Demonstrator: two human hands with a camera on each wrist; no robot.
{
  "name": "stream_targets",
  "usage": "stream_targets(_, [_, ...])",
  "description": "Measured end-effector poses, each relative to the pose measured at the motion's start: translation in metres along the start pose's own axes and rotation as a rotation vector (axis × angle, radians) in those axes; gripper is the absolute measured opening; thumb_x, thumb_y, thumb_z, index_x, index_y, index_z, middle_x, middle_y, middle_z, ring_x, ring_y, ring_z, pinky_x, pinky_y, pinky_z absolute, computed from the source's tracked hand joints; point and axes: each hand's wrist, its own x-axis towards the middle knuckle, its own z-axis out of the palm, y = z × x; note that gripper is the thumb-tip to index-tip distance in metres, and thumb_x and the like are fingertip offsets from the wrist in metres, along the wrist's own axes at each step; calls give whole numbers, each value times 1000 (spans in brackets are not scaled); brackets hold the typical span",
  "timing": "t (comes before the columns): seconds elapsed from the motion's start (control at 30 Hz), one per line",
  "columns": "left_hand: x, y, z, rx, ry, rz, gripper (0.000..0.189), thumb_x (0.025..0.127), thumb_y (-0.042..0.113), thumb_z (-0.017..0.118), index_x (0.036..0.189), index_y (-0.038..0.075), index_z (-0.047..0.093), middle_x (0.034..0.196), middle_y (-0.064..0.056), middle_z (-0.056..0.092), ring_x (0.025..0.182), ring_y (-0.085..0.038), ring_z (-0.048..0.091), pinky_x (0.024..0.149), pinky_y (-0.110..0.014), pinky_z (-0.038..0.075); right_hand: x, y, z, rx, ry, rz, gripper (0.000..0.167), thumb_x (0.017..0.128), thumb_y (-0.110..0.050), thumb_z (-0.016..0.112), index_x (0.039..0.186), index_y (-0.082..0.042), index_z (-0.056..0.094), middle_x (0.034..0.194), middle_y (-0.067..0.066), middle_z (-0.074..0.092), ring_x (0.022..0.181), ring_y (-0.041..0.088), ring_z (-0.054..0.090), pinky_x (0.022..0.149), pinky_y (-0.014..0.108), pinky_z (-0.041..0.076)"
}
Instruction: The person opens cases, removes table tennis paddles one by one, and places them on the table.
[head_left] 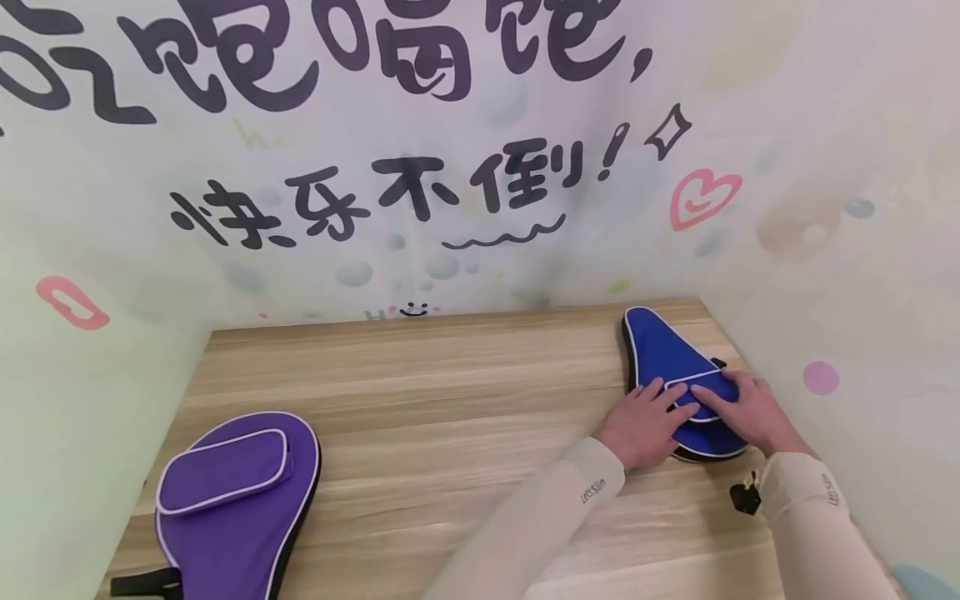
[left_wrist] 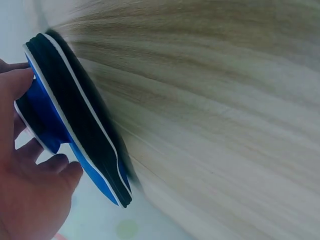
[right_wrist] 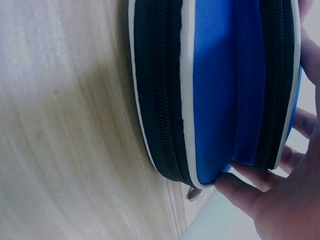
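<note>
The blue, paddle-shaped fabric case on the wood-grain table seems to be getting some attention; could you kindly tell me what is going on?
A person in cream sleeves is handling the blue case: the left hand and the right hand both touch it around its raised pocket. It rests on the table near the right-hand wall, narrow end pointing away from the person. A purple, paddle-shaped fabric case lies at the left, with neither hand on it.

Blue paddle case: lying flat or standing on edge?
Flat. The head view shows the blue paddle case on the wooden table, its front pocket facing up, left hand and right hand touching it.
</note>
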Motion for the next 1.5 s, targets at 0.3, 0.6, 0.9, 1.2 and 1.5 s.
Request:
stream_targets(0.3, [-15,-9,4,-8,-32,-3,66,104,56,48,161,47,17,172,17,13,155,-11,31,123,-26,33,5,-11,10,3,-1,-69,100,99,-63,51,151,18,25,147,49,25,134,63,28,107,75,30])
stream_targets(0.6, [-37,-11,8,26,-16,-16,62,105,52,46,160,47,18,171,16,16,151,-9,35,123,-33,33,7,-20,19,53,1,-172,95,97,-59,60,156,8,28,150,43,32,136,60,32,106,74,32])
stream_targets(0.9, [-58,-32,6,-3,-1,-6,55,106,58,36,159,46,26,167,15,27,146,-9,39,122,-32,34,11,-47,25,41,-63,-256,93,94,-59,65,157,1,33,154,39,31,139,58,33,106,73,35])
stream_targets(1.2, [-79,-78,10,-5,175,-97,49,108,54,31,150,34,47,146,11,51,130,-10,52,109,-32,46,13,-85,41,45,-169,-350,89,89,-57,71,156,-7,39,157,30,34,138,54,39,106,69,40])
stream_targets(1.5, [-103,-119,20,-111,150,-322,48,108,49,37,151,30,47,153,8,49,140,-13,50,116,-36,43,12,-130,62,35,-228,-485,85,86,-49,76,153,-9,43,156,25,36,134,50,46,99,63,50])
